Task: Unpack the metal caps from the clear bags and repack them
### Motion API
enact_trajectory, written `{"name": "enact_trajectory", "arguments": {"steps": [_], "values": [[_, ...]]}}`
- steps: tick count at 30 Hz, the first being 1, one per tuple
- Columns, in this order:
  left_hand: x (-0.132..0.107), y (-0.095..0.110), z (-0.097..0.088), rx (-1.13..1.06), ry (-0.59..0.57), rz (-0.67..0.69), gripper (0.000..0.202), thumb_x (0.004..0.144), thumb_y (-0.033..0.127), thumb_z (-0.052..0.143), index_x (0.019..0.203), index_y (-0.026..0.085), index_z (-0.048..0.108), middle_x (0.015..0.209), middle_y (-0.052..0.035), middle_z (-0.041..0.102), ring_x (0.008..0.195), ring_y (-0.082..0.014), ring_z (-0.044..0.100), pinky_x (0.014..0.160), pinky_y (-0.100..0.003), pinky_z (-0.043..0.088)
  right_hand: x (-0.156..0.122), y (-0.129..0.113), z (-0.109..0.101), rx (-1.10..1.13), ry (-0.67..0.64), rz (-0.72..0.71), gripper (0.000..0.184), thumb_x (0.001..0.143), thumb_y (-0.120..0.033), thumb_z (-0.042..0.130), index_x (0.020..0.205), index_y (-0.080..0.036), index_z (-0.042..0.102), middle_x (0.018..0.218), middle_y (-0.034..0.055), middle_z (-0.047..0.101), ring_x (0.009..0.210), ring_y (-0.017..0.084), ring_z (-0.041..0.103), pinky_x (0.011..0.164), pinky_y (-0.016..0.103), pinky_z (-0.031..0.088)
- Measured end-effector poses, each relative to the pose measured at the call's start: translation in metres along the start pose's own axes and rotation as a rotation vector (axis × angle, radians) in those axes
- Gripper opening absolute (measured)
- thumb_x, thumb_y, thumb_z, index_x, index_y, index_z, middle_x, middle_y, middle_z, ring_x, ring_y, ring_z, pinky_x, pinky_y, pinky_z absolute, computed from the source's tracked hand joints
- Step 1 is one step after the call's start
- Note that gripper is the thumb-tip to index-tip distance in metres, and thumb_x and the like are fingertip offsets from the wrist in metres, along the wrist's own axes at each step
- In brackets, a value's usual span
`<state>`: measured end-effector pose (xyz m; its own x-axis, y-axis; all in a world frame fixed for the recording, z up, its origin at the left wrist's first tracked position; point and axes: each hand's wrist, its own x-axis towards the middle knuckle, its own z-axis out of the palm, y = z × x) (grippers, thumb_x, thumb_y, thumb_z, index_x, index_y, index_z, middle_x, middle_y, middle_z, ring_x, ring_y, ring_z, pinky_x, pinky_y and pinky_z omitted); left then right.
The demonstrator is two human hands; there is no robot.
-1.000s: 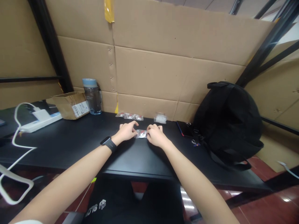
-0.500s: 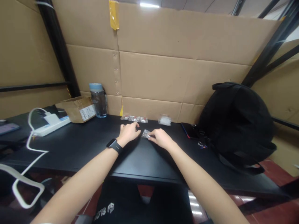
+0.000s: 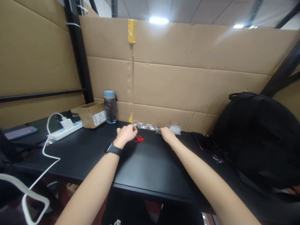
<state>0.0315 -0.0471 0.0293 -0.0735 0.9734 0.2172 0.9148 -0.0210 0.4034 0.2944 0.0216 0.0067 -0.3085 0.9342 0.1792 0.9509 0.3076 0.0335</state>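
Note:
My left hand (image 3: 126, 134), with a black watch on the wrist, rests curled on the black desk (image 3: 145, 162) just left of a small pile of red pieces (image 3: 139, 139). My right hand (image 3: 166, 133) reaches to the back of the desk. Its fingers are closed on a small clear bag (image 3: 158, 130), beside a row of clear bags with red contents (image 3: 144, 126) along the cardboard wall. A white packet (image 3: 175, 128) lies just right of that hand.
A water bottle (image 3: 110, 107), a small cardboard box (image 3: 92, 114) and a white power strip (image 3: 64, 130) with a cable stand at the left. A black backpack (image 3: 257, 137) fills the right side. A phone (image 3: 202, 140) and keys (image 3: 217, 159) lie near it.
The small bag that both hands held now sits in my right hand, which moved to the back of the desk. Red pieces now lie on the desk. The camera tilted up.

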Motion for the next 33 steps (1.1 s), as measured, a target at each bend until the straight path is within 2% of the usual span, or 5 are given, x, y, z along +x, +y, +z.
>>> {"name": "enact_trajectory", "arguments": {"steps": [5, 12, 19, 23, 33], "values": [[0.011, -0.024, -0.007, -0.040, 0.007, 0.008, 0.023, 0.083, 0.041, 0.065, 0.100, 0.029, 0.073, 0.106, -0.0052, 0.078, 0.106, -0.0314, 0.069, 0.095, -0.045, 0.045, 0.021, 0.002, 0.008, 0.045, 0.014, 0.026, 0.037, 0.094, -0.002, 0.048, 0.121, -0.014, 0.069, 0.122, 0.0181, 0.068, 0.109, 0.022, 0.069, 0.092, 0.029, 0.048], [0.011, -0.018, 0.008, -0.045, -0.131, 0.343, 0.029, 0.083, 0.035, 0.067, 0.111, 0.029, 0.074, 0.122, -0.0049, 0.073, 0.117, -0.0275, 0.066, 0.099, -0.037, 0.048, 0.009, 0.014, -0.008, 0.108, 0.071, -0.072, 0.035, 0.095, -0.011, 0.049, 0.123, -0.015, 0.069, 0.122, 0.0138, 0.070, 0.114, 0.020, 0.065, 0.099, 0.027, 0.044], [0.020, -0.030, 0.020, -0.137, -0.199, 0.208, 0.027, 0.082, 0.045, 0.066, 0.097, 0.026, 0.077, 0.106, -0.0045, 0.079, 0.101, -0.0248, 0.073, 0.087, -0.029, 0.053, -0.052, 0.087, -0.005, 0.201, 0.266, 0.120, 0.027, 0.092, -0.018, 0.054, 0.107, -0.024, 0.075, 0.111, 0.0070, 0.075, 0.107, 0.023, 0.066, 0.093, 0.030, 0.045], [0.020, -0.033, 0.023, -0.195, -0.189, 0.182, 0.023, 0.079, 0.044, 0.068, 0.087, 0.025, 0.078, 0.098, -0.0047, 0.080, 0.096, -0.0245, 0.074, 0.086, -0.029, 0.053, -0.071, 0.122, 0.008, 0.234, 0.234, 0.145, 0.025, 0.090, -0.018, 0.060, 0.110, -0.021, 0.074, 0.117, 0.0080, 0.072, 0.109, 0.021, 0.064, 0.094, 0.029, 0.045], [0.022, -0.034, 0.029, -0.225, -0.207, 0.214, 0.027, 0.078, 0.045, 0.067, 0.092, 0.026, 0.080, 0.100, -0.0024, 0.080, 0.097, -0.0235, 0.074, 0.089, -0.028, 0.053, -0.058, 0.102, 0.018, 0.081, 0.182, 0.078, 0.029, 0.094, -0.014, 0.051, 0.110, -0.021, 0.074, 0.120, 0.0086, 0.072, 0.118, 0.023, 0.056, 0.102, 0.034, 0.039]]}}
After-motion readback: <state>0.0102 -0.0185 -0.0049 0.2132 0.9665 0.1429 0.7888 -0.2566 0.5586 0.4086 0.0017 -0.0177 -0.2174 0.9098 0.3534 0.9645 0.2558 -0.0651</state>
